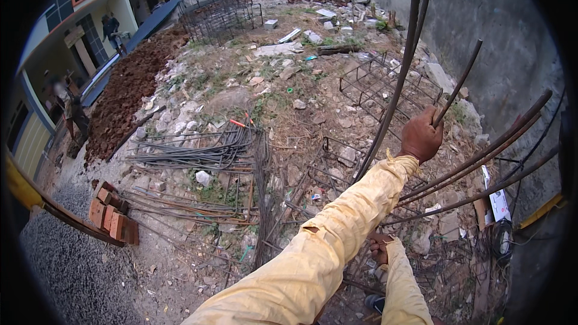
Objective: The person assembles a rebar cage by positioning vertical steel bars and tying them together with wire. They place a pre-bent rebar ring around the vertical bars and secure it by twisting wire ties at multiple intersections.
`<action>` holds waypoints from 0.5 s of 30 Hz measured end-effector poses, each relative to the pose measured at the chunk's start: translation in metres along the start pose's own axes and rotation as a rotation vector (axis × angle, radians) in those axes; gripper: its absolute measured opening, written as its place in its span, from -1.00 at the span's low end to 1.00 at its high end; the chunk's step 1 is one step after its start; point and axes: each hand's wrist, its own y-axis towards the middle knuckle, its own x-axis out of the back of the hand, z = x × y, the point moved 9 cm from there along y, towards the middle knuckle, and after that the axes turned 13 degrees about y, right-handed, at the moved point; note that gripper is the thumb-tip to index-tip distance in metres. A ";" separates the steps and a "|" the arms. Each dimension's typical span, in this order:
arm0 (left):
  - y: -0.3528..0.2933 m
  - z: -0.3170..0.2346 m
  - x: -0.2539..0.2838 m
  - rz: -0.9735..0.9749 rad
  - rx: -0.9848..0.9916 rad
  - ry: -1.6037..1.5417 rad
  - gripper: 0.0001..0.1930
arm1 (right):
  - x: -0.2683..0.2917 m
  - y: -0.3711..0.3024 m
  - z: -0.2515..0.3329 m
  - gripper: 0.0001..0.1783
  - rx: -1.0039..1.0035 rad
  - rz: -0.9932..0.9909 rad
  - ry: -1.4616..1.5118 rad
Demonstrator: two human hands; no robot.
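In the head view, the left hand (421,135) grips a dark rod (460,79) slanting up from its fist; the right hand (379,248), lower, is partly hidden, its hold unclear. The step looks like positioning the rod; the next move calls for steady control.

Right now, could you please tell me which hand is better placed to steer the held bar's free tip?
Probably the left hand: it is closed around the dark bar below its raised tip, while the right hand sits lower, near the left sleeve.
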 end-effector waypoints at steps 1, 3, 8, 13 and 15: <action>0.000 -0.001 0.000 -0.003 0.001 -0.009 -0.83 | -0.003 -0.001 -0.010 -0.64 -0.113 0.111 0.227; -0.001 -0.001 -0.001 -0.006 0.010 -0.014 -0.83 | -0.008 -0.003 -0.024 -0.63 -0.216 0.212 0.410; -0.003 0.001 -0.001 -0.005 -0.012 -0.003 -0.83 | -0.008 -0.034 0.005 -0.50 0.232 -0.256 -0.261; -0.005 -0.009 0.006 -0.070 -0.058 -0.009 -0.85 | -0.028 -0.076 0.035 -0.40 0.630 -0.862 -1.227; -0.006 -0.003 0.007 -0.050 -0.033 0.007 -0.86 | -0.038 -0.074 0.035 -0.41 0.509 -0.768 -1.236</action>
